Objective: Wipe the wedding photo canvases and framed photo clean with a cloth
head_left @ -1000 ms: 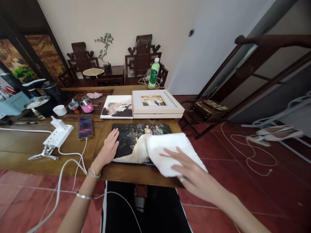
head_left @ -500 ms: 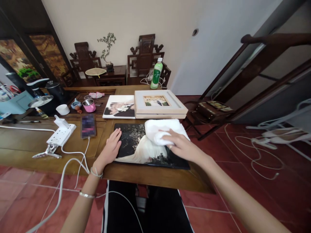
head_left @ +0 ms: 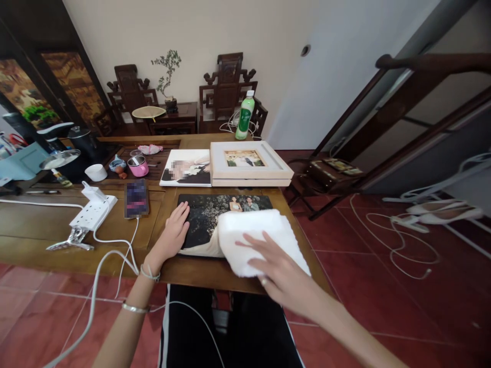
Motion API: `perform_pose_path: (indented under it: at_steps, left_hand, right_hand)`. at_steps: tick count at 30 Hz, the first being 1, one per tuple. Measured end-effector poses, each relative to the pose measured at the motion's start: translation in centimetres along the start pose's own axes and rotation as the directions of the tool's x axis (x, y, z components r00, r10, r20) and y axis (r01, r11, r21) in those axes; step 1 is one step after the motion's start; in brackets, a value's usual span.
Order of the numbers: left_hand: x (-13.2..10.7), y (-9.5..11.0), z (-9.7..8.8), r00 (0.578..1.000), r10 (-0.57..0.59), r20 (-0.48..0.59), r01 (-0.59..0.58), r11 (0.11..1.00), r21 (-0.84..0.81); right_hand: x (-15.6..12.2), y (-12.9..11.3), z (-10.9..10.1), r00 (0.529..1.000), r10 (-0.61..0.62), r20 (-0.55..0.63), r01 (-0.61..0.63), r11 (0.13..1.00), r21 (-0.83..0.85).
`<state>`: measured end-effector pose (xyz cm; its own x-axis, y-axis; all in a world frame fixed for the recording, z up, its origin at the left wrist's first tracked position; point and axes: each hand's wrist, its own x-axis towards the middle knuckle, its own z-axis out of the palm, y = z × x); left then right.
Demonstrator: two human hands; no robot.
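A dark photo panel (head_left: 201, 216) lies flat on the wooden table near its front edge, showing two people and a pale dress train. My left hand (head_left: 177, 221) rests open on the panel's left edge, fingers laid flat. On the panel's right half sits a thick white cloth (head_left: 236, 232), overhanging the near edge. My right hand (head_left: 274, 260) lies on top of this cloth with its fingers spread and pressed onto it. The cloth hides the panel's lower right part.
Behind the panel are a white photo print (head_left: 184, 171) and stacked pale frames (head_left: 251, 182). A green bottle (head_left: 244, 116) stands behind them. To the left lie a phone (head_left: 136, 199) and a white power strip (head_left: 92, 212) with trailing cords. A pink cup (head_left: 138, 166) stands farther back.
My right hand has drawn the cloth toward me and spread its fingers over it, uncovering the two pictured people at the panel's top. My left hand stays on the panel's left edge.
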<state>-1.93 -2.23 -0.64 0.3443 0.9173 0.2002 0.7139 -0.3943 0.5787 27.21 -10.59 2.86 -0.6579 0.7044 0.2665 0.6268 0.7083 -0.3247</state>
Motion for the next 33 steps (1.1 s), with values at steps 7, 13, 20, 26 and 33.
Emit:
perform_pose_path:
  at_steps: [7,13,20,26,33]
  left_hand:
    - [0.0,0.4,-0.3,1.0,-0.008,0.025,0.007,1.0,0.012]
    - [0.0,0.3,-0.2,1.0,-0.01,0.019,0.01,1.0,0.005]
    - [0.1,0.2,-0.1,1.0,-0.017,0.022,0.017,1.0,-0.005]
    - [0.1,0.0,-0.1,1.0,-0.011,0.022,0.011,1.0,-0.006]
    - [0.1,-0.2,0.0,1.0,0.005,0.011,-0.005,1.0,-0.013]
  right_hand:
    - [-1.1,-2.5,0.5,0.999,-0.028,0.021,0.03,0.998,-0.059]
    - [4.7,2.9,0.4,0.999,0.035,0.0,-0.035,0.996,-0.078]
    - [10.2,7.4,0.4,0.995,0.097,-0.012,-0.098,0.99,-0.104]
    - [6.8,3.9,0.5,0.998,0.051,0.028,-0.048,0.993,-0.111]
    - [0.7,-1.9,0.1,0.991,-0.078,0.109,0.083,0.996,-0.034]
